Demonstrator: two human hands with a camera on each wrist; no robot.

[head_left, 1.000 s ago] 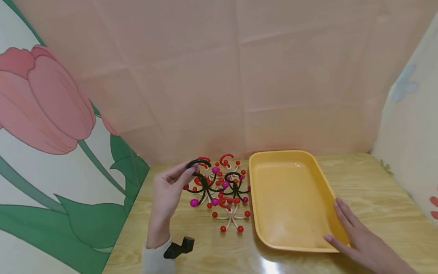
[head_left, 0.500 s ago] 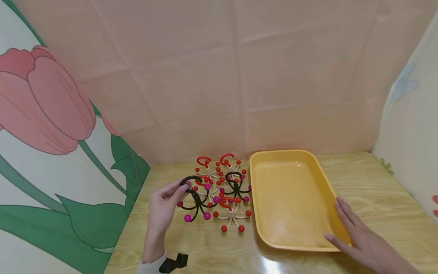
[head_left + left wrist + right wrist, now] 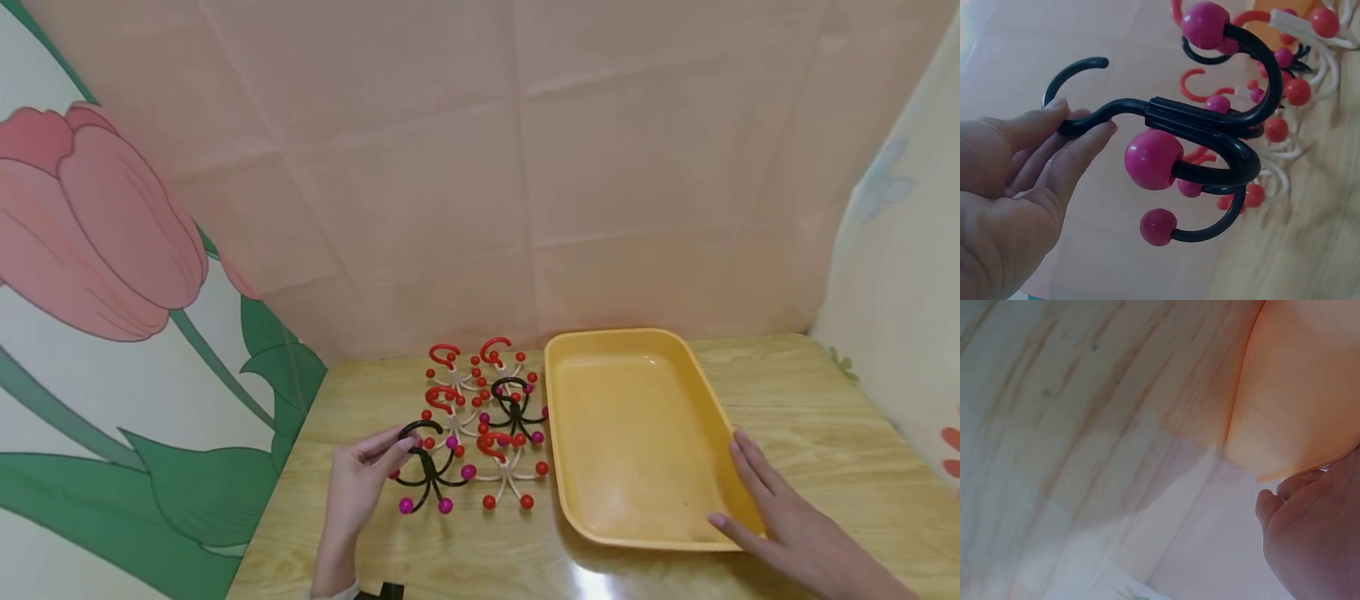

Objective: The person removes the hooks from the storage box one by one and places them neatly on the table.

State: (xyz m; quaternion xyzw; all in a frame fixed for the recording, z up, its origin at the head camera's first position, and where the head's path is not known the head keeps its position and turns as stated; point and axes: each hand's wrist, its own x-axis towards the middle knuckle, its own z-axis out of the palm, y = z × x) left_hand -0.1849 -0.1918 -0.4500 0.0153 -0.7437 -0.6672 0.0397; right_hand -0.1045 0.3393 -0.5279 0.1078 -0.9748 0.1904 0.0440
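Observation:
My left hand [image 3: 356, 483] pinches the curved top of a black multi-prong hanging hook [image 3: 429, 467] between thumb and fingers. It stands upright, its curled prongs tipped with magenta balls; in the left wrist view the black stem [image 3: 1166, 114] points away from the palm. Just right of it is a white hanging hook [image 3: 507, 471] with a red top and red balls. Another black hook [image 3: 515, 411] is behind that one. At the right, my right hand [image 3: 783, 525] rests on the side of a yellow tray [image 3: 637, 450], fingers straight, thumb over the rim.
Several more red-topped white hooks, such as the rear one [image 3: 456, 379], stand close together left of the tray. Behind the wooden table [image 3: 795, 408] rises a pinkish sheet [image 3: 405, 167]. A tulip-printed panel [image 3: 112, 242] borders the left side, a pale panel [image 3: 900, 292] the right.
My left hand has brought the black hook toward me and down, out of the group to a spot left of the front white hook. The right hand and tray have stayed put.

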